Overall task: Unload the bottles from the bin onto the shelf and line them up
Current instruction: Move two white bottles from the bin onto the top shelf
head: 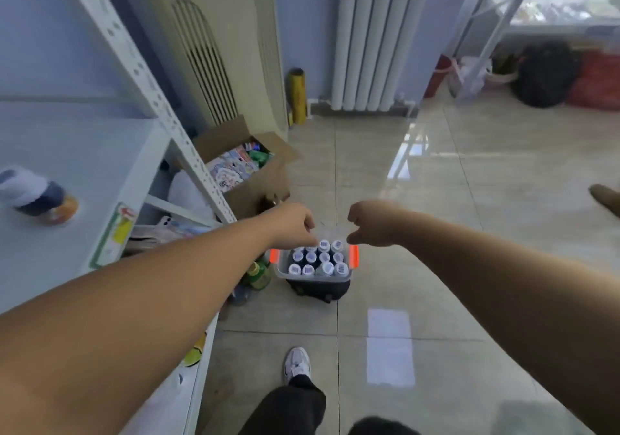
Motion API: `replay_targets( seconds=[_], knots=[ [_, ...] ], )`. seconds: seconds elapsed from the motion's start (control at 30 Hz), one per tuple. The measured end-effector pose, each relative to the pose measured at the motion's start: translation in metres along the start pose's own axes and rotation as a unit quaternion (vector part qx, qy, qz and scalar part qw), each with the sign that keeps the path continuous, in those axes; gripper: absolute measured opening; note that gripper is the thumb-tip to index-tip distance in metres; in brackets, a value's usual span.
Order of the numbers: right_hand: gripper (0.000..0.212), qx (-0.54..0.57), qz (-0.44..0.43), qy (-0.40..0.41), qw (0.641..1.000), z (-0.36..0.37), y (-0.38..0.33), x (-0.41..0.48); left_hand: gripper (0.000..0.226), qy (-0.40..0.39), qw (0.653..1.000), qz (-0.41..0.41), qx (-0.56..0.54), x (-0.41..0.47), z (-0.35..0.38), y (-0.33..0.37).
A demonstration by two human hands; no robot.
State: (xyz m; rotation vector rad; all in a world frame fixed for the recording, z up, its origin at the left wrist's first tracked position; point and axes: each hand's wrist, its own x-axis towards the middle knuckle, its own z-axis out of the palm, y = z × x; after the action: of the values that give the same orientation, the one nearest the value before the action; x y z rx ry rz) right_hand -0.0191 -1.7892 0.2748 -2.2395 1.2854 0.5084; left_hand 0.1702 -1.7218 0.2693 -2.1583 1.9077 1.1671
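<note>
L hand [295,226], R hand [371,225] (curled) over bottle-filled bin [315,276].

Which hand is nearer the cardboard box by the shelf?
Left. The left hand is just right of the cardboard box; the right hand is farther right, above the opposite side of the bin.

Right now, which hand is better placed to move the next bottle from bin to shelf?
Left, probably. The left hand hovers at the bin side nearest the shelf; the right hand would cross over.
</note>
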Motion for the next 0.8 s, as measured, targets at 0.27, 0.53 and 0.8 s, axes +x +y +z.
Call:
replay_targets(
  seconds=[0.27, 0.53, 0.8],
  knots=[
    [0.036, 0.028, 0.029, -0.068, 0.997, 0.093, 0.056, 0.106, 0.028, -0.084, 0.996, -0.01, 0.031, 0.129, 0.079, -0.049],
    [0.038, 0.019, 0.041, -0.093, 0.995, 0.21, 0.105, 0.202, 0.018, -0.1, 0.994, -0.04, -0.028, 0.223, 0.204, -0.104],
    [0.024, -0.069, -0.05, -0.022, 0.996, 0.288, 0.125, 0.257, 0.02, -0.05, 0.995, -0.082, -0.04, 0.278, 0.281, -0.128]
  ],
)
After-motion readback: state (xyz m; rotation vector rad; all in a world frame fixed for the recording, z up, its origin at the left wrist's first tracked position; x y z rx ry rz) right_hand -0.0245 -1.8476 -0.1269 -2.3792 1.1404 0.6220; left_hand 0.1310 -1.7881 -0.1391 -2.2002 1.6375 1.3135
